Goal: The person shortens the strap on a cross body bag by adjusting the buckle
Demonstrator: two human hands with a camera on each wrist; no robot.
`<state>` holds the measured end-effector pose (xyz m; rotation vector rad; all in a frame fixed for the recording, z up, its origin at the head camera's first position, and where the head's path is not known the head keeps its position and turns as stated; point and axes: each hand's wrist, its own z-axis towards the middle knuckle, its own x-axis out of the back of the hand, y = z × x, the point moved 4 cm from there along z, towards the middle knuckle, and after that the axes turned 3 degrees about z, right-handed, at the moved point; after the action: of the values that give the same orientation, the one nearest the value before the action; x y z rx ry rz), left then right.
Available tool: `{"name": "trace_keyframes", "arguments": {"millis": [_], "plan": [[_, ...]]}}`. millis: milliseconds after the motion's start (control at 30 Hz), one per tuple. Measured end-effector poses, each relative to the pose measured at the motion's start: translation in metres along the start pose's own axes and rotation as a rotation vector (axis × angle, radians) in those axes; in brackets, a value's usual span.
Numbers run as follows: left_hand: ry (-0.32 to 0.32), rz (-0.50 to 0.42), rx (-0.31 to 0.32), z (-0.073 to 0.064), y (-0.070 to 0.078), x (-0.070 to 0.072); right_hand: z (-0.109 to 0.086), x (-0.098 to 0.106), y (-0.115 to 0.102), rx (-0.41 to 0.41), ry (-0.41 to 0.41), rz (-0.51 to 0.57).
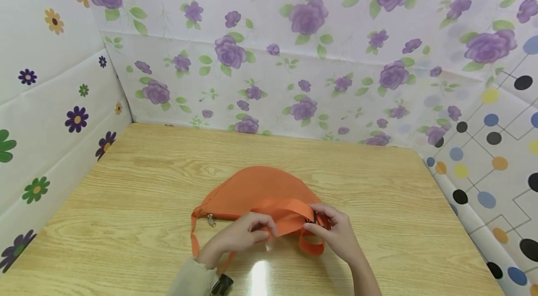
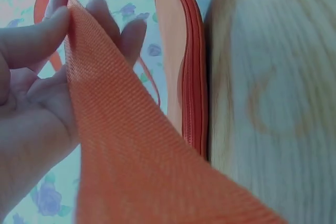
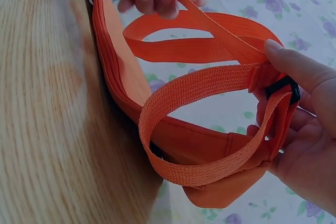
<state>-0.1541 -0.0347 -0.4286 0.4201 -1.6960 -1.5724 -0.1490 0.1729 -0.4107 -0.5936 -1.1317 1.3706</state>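
An orange waist bag (image 1: 262, 184) lies on the table, its curved side facing away and its zipper running along the near side. My left hand (image 1: 245, 233) pinches the orange webbing strap (image 2: 115, 129) between thumb and fingers. At the bag's right end, my right hand (image 1: 338, 230) holds the strap beside a black slider buckle (image 3: 283, 88), thumb on top of the webbing. Between the hands the strap forms loops, and one loop (image 3: 157, 124) hangs below the buckle. A metal zipper pull (image 1: 211, 220) sits at the bag's left end.
Under the bag is a wood-grain table (image 1: 378, 184). A purple-flowered sheet (image 1: 273, 76) rises behind it, with a flowered sheet (image 1: 54, 76) on the left and a dotted one (image 1: 483, 184) on the right. A black object (image 1: 222, 284) is near the left cuff.
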Motion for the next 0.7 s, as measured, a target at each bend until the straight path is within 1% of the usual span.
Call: {"name": "trace_keyframes", "arguments": {"millis": [100,200,300,400,467,567,633,700], "plan": [[-0.003,-0.047,0.019,-0.001,0.000,0.002,0.000,0.000,-0.001,0.007,-0.011,-0.006],[0.006,-0.083,0.057,-0.003,0.001,0.003,0.000,0.001,-0.002,0.006,-0.015,-0.011],[0.035,-0.075,0.096,-0.004,0.001,0.007,0.000,0.001,-0.002,-0.008,-0.010,-0.016],[0.076,-0.064,0.109,-0.005,0.001,0.011,0.000,0.001,-0.003,-0.020,-0.006,-0.013],[0.106,-0.058,0.105,-0.005,0.001,0.014,0.000,0.001,-0.003,-0.034,-0.004,-0.009],[0.149,-0.045,0.078,-0.005,0.000,0.017,0.000,0.001,-0.001,-0.040,-0.007,-0.016],[0.170,-0.040,0.060,-0.006,-0.001,0.020,0.001,0.000,-0.007,-0.039,-0.008,-0.019],[0.186,-0.029,0.055,-0.007,-0.003,0.022,0.000,0.001,-0.007,-0.037,-0.009,-0.022]]}}
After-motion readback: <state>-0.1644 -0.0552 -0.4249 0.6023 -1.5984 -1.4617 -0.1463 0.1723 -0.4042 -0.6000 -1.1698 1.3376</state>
